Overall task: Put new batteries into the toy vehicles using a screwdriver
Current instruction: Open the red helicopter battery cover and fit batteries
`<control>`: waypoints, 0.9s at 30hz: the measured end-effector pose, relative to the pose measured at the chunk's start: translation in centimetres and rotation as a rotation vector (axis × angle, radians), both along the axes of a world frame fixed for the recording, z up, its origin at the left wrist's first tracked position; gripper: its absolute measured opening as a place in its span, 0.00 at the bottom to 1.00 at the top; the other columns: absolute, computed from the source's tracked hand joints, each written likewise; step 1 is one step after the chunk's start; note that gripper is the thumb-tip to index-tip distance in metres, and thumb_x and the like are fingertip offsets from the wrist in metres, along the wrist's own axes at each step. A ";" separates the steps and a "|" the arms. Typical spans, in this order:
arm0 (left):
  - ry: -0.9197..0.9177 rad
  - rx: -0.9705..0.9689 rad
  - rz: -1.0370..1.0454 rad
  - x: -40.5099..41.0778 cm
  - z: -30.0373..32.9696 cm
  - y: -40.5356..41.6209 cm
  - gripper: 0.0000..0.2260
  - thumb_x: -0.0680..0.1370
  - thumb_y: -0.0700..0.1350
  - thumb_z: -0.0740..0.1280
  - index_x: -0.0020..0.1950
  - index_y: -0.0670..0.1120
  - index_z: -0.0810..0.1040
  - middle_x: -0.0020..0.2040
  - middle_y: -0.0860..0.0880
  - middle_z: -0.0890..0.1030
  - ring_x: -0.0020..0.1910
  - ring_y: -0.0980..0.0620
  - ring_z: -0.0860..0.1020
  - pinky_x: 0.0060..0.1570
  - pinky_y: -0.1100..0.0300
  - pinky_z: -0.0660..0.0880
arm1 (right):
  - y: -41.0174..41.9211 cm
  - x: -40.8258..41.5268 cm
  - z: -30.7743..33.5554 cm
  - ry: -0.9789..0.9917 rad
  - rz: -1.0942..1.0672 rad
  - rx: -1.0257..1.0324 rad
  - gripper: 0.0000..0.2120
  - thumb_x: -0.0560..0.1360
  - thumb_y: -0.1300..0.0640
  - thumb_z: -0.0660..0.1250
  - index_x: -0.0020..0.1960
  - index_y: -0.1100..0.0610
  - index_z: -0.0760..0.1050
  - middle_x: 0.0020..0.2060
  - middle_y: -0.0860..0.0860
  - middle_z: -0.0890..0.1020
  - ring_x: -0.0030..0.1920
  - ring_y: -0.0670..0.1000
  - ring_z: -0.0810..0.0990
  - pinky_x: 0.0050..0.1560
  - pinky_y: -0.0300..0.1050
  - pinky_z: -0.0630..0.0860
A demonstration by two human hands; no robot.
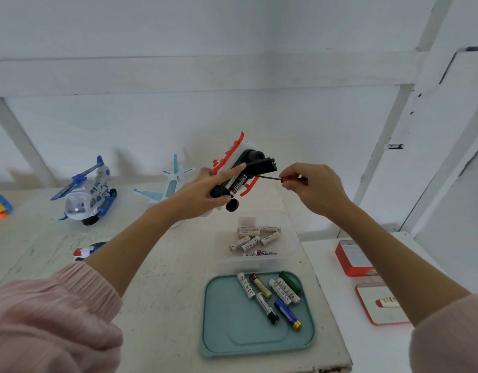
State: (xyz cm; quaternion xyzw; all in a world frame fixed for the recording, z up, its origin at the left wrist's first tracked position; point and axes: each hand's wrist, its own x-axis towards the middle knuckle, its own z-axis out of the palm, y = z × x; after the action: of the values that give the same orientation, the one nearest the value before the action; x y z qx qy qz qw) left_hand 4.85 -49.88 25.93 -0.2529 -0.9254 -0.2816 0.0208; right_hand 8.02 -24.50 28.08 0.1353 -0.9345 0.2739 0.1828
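Head view. Item: red toy, held belly-up above the table, battery bay open, one black cell seated in it, black cover tilted up over the bay.

Grip, left hand: wrapped round the toy's lower end, forefinger laid along the red skid. Toy sits mostly above and right of the palm, its far end unsupported.

Grip, right hand: pinches the red handle of the screwdriver between thumb and fingertips; shaft points left, tip at the cover's edge, just beside the cell.

Step, as judged: closing or freeing the cover at its screw. Advice: keep the shaft square to the screw, press lightly while turning, steady the toy with the left forefinger; the cover may slip if the toy rocks.

Nearby: clear tub of white cells directly below; teal tray with loose mixed cells nearer the person.

Further: blue helicopter far left; pale plane behind the left wrist; red boxes on the right.
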 end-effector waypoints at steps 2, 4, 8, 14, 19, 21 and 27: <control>-0.008 -0.008 -0.001 -0.2 -0.1 0.1 0.29 0.80 0.50 0.62 0.68 0.77 0.50 0.59 0.48 0.65 0.55 0.47 0.69 0.60 0.57 0.67 | 0.4 0.1 0.1 -0.011 -0.008 0.000 0.06 0.75 0.57 0.66 0.50 0.52 0.80 0.42 0.43 0.82 0.41 0.44 0.75 0.43 0.40 0.69; -0.012 -0.010 -0.005 -0.4 -0.1 0.1 0.29 0.80 0.51 0.62 0.68 0.77 0.50 0.59 0.47 0.65 0.56 0.46 0.69 0.60 0.57 0.66 | 0.9 0.3 0.2 -0.017 -0.016 0.028 0.06 0.75 0.57 0.66 0.50 0.52 0.80 0.42 0.43 0.82 0.42 0.43 0.76 0.43 0.40 0.68; -0.004 -0.001 0.005 -0.4 0.3 0.4 0.28 0.80 0.50 0.62 0.68 0.75 0.50 0.56 0.46 0.66 0.52 0.46 0.69 0.57 0.58 0.66 | 1.6 0.8 0.0 0.001 -0.038 0.071 0.05 0.75 0.58 0.66 0.49 0.52 0.79 0.44 0.44 0.83 0.44 0.47 0.79 0.45 0.42 0.72; -0.061 0.141 0.018 -0.7 0.3 1.0 0.29 0.80 0.47 0.62 0.65 0.78 0.52 0.56 0.44 0.67 0.53 0.42 0.69 0.51 0.62 0.67 | -0.1 0.9 -0.5 0.088 -0.042 -0.028 0.04 0.76 0.59 0.65 0.49 0.58 0.76 0.45 0.48 0.82 0.44 0.52 0.79 0.45 0.50 0.76; -0.141 0.259 -0.029 -0.1 0.5 1.3 0.29 0.74 0.50 0.62 0.65 0.80 0.56 0.61 0.39 0.70 0.54 0.36 0.72 0.55 0.48 0.73 | -1.2 0.6 -0.5 0.137 -0.026 -0.030 0.04 0.76 0.59 0.65 0.48 0.59 0.76 0.46 0.49 0.83 0.43 0.51 0.79 0.44 0.49 0.76; -0.175 0.300 -0.041 0.2 0.6 1.4 0.29 0.76 0.48 0.63 0.64 0.80 0.57 0.65 0.42 0.69 0.55 0.39 0.72 0.55 0.52 0.72 | -1.3 0.5 -0.5 0.147 -0.027 -0.037 0.04 0.76 0.59 0.65 0.48 0.59 0.76 0.46 0.49 0.83 0.43 0.51 0.79 0.44 0.48 0.75; -0.267 0.336 -0.083 0.9 0.8 1.3 0.30 0.77 0.46 0.62 0.63 0.81 0.58 0.69 0.46 0.66 0.60 0.44 0.71 0.61 0.54 0.71 | -1.0 0.5 -0.5 0.133 0.004 -0.083 0.03 0.75 0.60 0.66 0.47 0.59 0.77 0.46 0.49 0.83 0.41 0.49 0.78 0.44 0.47 0.76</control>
State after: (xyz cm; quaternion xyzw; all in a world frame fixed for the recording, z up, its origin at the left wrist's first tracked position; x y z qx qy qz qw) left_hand 5.72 -48.62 26.74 -0.2441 -0.8488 -0.4634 -0.0718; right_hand 8.55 -25.54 27.58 0.1472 -0.9078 0.3032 0.2496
